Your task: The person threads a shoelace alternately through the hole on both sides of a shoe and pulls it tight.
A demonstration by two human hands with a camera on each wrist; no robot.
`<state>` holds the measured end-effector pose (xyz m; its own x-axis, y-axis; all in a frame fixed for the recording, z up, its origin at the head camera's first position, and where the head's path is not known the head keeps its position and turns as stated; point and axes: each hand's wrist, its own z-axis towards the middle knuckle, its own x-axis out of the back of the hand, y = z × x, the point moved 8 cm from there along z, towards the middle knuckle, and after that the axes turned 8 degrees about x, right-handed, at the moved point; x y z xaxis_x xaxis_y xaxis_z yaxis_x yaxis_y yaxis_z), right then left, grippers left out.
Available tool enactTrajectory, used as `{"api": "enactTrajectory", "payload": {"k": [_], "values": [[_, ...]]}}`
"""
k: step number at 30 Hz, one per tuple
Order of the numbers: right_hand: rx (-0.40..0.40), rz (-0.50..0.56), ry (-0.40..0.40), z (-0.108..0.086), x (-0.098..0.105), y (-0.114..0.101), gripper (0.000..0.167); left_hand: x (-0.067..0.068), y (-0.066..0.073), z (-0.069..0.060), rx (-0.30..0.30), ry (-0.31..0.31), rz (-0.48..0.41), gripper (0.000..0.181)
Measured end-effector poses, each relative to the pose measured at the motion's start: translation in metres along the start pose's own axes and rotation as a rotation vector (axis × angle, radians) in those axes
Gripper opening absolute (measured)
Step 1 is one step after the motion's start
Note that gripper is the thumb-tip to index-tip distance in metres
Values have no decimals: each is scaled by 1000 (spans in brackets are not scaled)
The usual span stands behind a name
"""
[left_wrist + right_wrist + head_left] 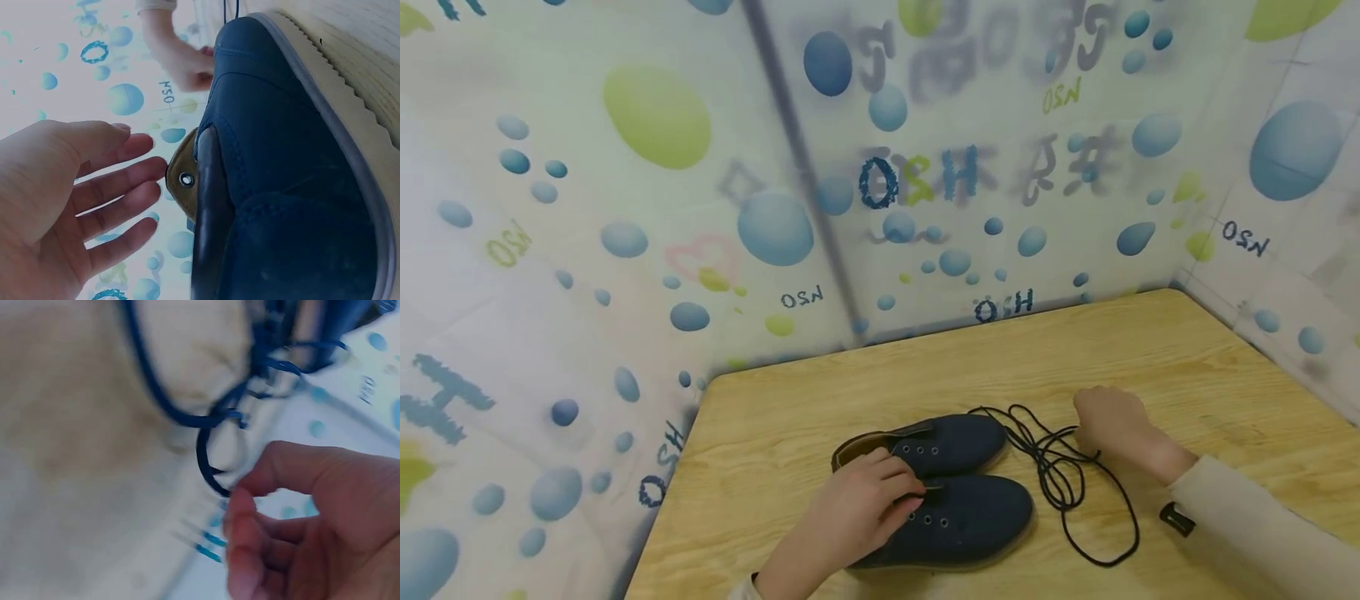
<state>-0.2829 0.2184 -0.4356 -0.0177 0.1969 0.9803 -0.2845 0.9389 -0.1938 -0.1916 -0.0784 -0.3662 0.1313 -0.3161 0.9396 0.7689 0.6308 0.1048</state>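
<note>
Two dark blue shoes lie side by side on the table, the near shoe (pixel 981 517) and the far shoe (pixel 970 442), with bare eyelets. Over the near shoe's opening is my left hand (pixel 857 496). In the left wrist view its fingers are loosely extended, a fingertip at the edge of a brown-lined flap (pixel 185 161) with a metal eyelet. To the right of the toes lies a loose tangle of dark shoelaces (pixel 1062 475). My right hand (pixel 1116 425) pinches part of a shoelace (pixel 203 456) between thumb and index finger, beside the tangle.
The wooden table (pixel 790 400) carries everything. A small black object (pixel 1177 519) lies by the right sleeve (pixel 1247 508). Behind and beside the table hangs a patterned curtain (pixel 775 317) with blue and green drops.
</note>
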Motion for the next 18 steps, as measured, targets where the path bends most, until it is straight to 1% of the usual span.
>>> {"api": "enactTrajectory", "payload": {"k": [3, 5, 8, 10, 12, 13, 15, 18], "values": [[32, 16, 155, 3, 28, -9, 22, 0, 6, 1, -24, 18, 8, 8], [79, 38, 301, 3, 54, -23, 14, -1, 13, 2, -39, 4, 13, 9], [178, 88, 557, -3, 91, -49, 4, -9, 21, 4, -41, -64, 68, 13], [261, 136, 717, -11, 113, -67, 6, -15, 26, 5, -43, -108, 134, 17], [347, 212, 844, -19, 129, -82, 11, -20, 30, 5, -45, -138, 201, 20], [386, 258, 892, -24, 136, -89, 13, -22, 32, 5, -51, -145, 223, 20], [451, 370, 958, -30, 148, -99, 18, -27, 36, 4, -60, -155, 254, 21], [534, 514, 1012, -39, 162, -113, 23, -33, 38, 1, -43, -168, 284, 23]]}}
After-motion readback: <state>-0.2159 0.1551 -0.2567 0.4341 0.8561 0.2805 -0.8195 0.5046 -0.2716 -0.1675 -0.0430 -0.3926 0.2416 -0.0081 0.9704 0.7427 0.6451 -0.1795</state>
